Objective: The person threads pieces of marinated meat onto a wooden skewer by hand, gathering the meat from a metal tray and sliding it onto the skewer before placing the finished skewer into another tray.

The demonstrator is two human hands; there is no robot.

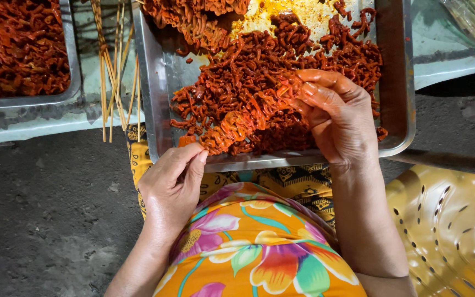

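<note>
A steel tray [399, 82] rests on my lap, heaped with red-orange marinated meat strips [248, 71]. A skewer threaded with folded meat [237, 124] runs diagonally over the tray's near edge. My left hand [172, 184] pinches the skewer's lower end at the tray rim. At the upper end, my right hand [336, 113] has its sauce-stained fingers closed around the meat on the skewer. The stick itself is mostly hidden by the meat.
Bare bamboo skewers [117, 71] lie on the pale table edge left of the tray. A second steel tray [72, 60] of red meat sits at far left. A yellow plastic chair [446, 225] is at lower right, with dark concrete floor [50, 220] at lower left.
</note>
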